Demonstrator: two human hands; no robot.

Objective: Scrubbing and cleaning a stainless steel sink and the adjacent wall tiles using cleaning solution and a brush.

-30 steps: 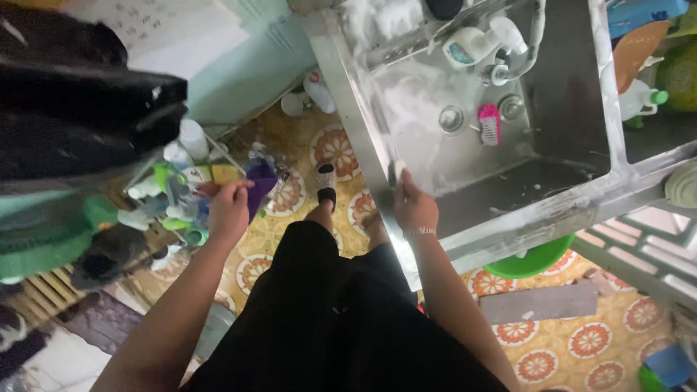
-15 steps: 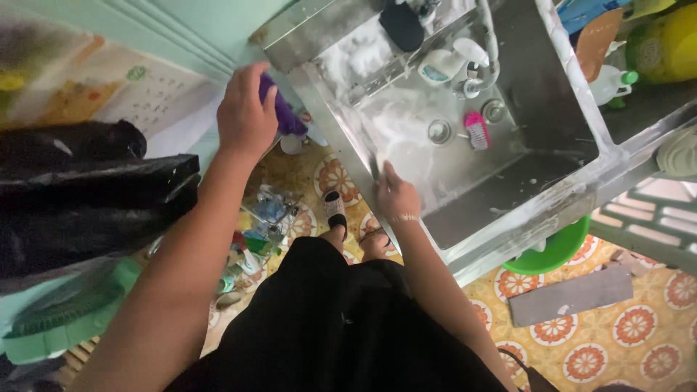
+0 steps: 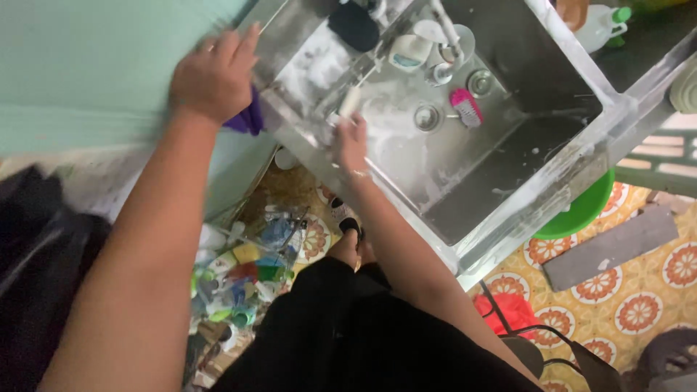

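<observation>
Head view — purple cloth (image 3: 248, 118), bunched

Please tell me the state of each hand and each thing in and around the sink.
left hand: closed on purple cloth
right hand: resting on sink rim
sink: wet, soapy
pink brush: lying in the sink
green basin: under the sink

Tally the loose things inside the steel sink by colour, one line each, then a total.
Pink: 1, the pink plastic scrub brush near the drain.
Black: 1, the black rounded sponge-like pad at the far end.
White: 1, the white cup-like container by the tap.
Total: 3 in the steel sink.
</observation>
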